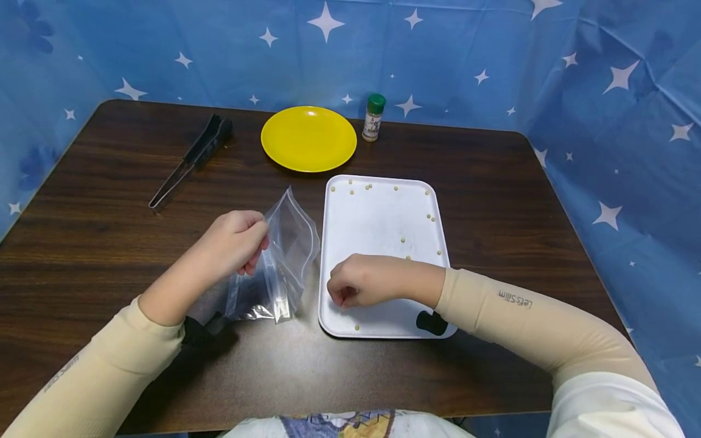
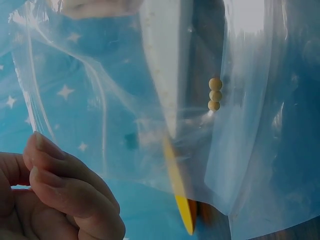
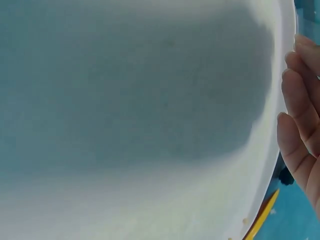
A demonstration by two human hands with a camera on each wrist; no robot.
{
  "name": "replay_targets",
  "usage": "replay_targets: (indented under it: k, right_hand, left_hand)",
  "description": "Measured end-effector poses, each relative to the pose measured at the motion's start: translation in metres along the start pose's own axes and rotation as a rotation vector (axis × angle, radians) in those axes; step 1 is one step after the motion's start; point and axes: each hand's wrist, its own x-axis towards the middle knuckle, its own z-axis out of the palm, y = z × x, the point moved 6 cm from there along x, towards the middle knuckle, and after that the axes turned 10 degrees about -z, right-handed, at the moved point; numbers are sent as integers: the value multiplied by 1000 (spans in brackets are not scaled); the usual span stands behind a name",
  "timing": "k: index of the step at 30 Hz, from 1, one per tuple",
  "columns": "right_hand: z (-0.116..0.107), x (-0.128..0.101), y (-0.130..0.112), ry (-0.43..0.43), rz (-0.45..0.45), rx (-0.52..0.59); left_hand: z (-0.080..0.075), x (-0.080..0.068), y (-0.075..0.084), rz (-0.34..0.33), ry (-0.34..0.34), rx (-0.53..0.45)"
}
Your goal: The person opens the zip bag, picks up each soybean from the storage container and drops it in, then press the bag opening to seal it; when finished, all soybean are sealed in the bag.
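Note:
My left hand [image 1: 235,240] pinches the top edge of a clear zip bag [image 1: 292,237], which hangs with its mouth spread toward the tray. Three round soybeans [image 2: 215,95] show in a row through the plastic in the left wrist view. Over the lower left of a white tray [image 1: 378,213], my right hand [image 1: 361,281] has its fingers bent and thumb close to the forefinger; I cannot tell whether a bean is between them. Several pale yellow soybeans [image 1: 402,239] lie scattered on the tray, mostly along its far and right sides, and one soybean [image 1: 357,327] lies near the front edge.
Behind the tray lie a yellow plate [image 1: 309,140] and a small green-capped shaker bottle [image 1: 373,118]. Black-tipped metal tongs [image 1: 191,159] lie at the back left of the dark wooden table [image 1: 493,194]. A blue starred cloth [image 1: 449,55] hangs behind the table.

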Motion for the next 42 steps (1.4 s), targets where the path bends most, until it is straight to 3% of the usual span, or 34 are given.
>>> replay_targets:
  k: [6, 12, 34, 38, 42]
  right_hand:
    - [5, -12, 2, -34, 52, 18]
    - [21, -15, -5, -94, 29, 10]
    - [28, -14, -9, -107, 20, 60]
    - [18, -13, -6, -66, 16, 36]
    - [-10, -10, -1, 65, 23, 53]
  left_hand:
    - [0, 0, 1, 4, 4, 10]
    - [1, 0, 1, 1, 1, 12]
    - [4, 3, -1, 6, -8, 12]
    - [4, 2, -1, 6, -6, 4]
    - [3, 2, -1, 8, -1, 2]
